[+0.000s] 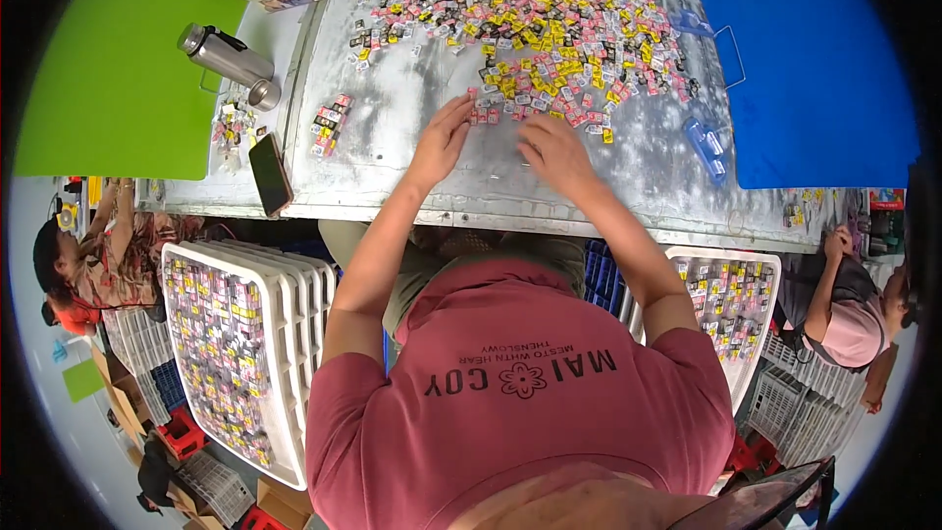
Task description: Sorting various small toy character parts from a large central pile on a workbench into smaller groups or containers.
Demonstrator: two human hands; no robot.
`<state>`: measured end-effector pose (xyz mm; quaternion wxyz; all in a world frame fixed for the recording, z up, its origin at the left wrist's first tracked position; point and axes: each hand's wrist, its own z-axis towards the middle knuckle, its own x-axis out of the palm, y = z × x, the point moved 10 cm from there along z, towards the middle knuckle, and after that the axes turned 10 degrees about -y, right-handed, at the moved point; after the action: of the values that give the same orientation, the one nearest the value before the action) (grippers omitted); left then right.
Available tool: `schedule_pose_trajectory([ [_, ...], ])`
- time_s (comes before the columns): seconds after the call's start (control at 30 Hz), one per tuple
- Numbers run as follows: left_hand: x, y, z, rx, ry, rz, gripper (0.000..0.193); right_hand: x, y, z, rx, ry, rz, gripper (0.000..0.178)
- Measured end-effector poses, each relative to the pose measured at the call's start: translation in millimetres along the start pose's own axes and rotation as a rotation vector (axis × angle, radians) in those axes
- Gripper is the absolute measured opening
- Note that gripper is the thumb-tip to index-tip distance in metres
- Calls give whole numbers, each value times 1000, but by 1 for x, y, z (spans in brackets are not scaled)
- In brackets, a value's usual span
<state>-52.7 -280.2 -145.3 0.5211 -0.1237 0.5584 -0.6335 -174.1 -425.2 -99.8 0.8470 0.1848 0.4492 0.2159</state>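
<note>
Reaching forward over the grey worktop, I have both hands at the near edge of a wide spread of small pink, yellow and black packets that fills the upper middle of the frame. My left hand lies flat with fingers extended, loose and holding nothing, its fingertips touching a short row of packets just above centre. My right hand sits just beside it, palm down with fingers slightly curled; I cannot tell whether a packet is pinched beneath it. A small stack of sorted packets lies apart at centre left, near a dark phone that overhangs the worktop's near edge, with a steel flask lying on its side further up left. White trays loaded with packets stand at lower left and lower right. Clear blue plastic clips rest at the right by a blue board. My worry is that a broad sweep of either hand would scatter the loose packets and mix the colours, or nudge some off the near edge. The phone looks likely to slip if my left forearm brushes it, and the flask could roll into the sorted stack.
</note>
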Motion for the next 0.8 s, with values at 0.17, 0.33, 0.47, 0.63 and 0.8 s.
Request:
schedule_pose_trajectory([
  [0.17, -20, 3, -13, -142, -68, 23, 42, 20, -5, 32, -64, -108, -50, 27],
  [0.33, -29, -2, -20, 74, -193, 259, 42, 36, -11, 38, -74, -20, -119, 25],
  [0.47, -26, 2, -17, -3, -196, 262, 41, 34, -14, 35, -54, -35, -23, 23],
  [0.63, -24, -4, -15, 29, -208, 264, 40, 37, -10, 34, -40, 1, -39, 27],
  [0.8, -24, -7, -16, 29, -209, 271, 39, 37, -15, 38, -54, -8, -55, 32],
])
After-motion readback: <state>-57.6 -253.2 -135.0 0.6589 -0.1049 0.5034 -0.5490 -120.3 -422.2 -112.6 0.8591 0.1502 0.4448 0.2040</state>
